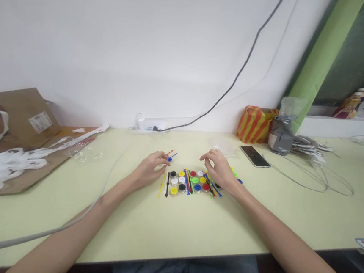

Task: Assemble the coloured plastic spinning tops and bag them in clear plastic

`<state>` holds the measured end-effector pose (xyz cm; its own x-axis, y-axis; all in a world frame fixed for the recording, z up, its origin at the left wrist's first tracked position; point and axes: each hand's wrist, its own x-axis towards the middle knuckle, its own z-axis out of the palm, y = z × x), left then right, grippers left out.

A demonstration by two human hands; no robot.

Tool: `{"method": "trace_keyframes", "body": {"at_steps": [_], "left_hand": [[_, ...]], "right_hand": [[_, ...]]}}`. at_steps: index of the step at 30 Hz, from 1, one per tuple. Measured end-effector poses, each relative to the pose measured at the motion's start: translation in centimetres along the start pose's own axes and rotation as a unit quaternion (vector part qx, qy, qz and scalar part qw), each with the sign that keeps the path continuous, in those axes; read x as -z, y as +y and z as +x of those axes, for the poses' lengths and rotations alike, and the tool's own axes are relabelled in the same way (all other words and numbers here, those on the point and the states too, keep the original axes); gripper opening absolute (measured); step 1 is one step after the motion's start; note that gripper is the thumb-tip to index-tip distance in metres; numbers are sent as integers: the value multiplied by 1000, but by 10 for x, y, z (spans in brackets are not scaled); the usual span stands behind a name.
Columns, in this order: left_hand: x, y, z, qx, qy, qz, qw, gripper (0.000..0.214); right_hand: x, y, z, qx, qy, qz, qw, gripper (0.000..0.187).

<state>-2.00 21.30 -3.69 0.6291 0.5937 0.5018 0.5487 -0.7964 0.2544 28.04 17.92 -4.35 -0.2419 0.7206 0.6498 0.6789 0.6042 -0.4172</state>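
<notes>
My left hand (pixel 151 168) is at the left of the small parts, thumb and forefinger tips brought together. At those fingertips are a small blue piece (pixel 170 159), a blue arrow (pixel 174 155) and a red arrow (pixel 169 152); whether the fingers grip any of them is unclear. My right hand (pixel 218 167) hovers over the right end of the parts, fingers loosely bent and nothing visible in them. Between the hands lie coloured round discs on clear bases, such as a yellow disc (pixel 174 191). Groups of thin arrows lie among them, and a black arrow (pixel 167 185) is at the left.
Behind my right hand are a clear plastic bag (pixel 221 147) and a phone (pixel 254 156). A striped bag (pixel 254 125) and a grey wrapped bundle (pixel 280 136) stand farther back. A power strip (pixel 147 130) is by the wall. White strips (pixel 7 168) and cardboard (pixel 27 114) fill the left; a pale cable (pixel 91 207) crosses my left forearm.
</notes>
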Motion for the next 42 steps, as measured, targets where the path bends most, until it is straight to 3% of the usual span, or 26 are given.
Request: {"method": "trace_keyframes", "body": {"at_steps": [5, 10, 14, 20, 23, 25, 32, 42], "left_hand": [[1, 5, -1, 29, -33, -33, 999, 27], [3, 3, -2, 63, -49, -37, 996, 27], [3, 1, -2, 94, -57, -37, 993, 30], [2, 2, -2, 108, -65, -7, 992, 32], [1, 2, -3, 105, -65, -7, 992, 32], [1, 2, -3, 101, -66, -7, 993, 31], [0, 1, -3, 99, -67, 5, 993, 30], [2, 8, -3, 90, -74, 8, 993, 28]], "right_hand": [[8, 8, 6, -12, 28, -35, 999, 24], [28, 46, 10, -103, 52, -141, 983, 27], [44, 70, 9, -175, -19, -196, 965, 24], [59, 69, 10, -203, -147, -189, 949, 16], [69, 70, 9, -239, -244, -190, 920, 10], [73, 73, 8, -264, -278, -205, 901, 11], [72, 80, 8, -296, -266, -246, 884, 12], [75, 71, 8, -281, -298, -238, 881, 10]]}}
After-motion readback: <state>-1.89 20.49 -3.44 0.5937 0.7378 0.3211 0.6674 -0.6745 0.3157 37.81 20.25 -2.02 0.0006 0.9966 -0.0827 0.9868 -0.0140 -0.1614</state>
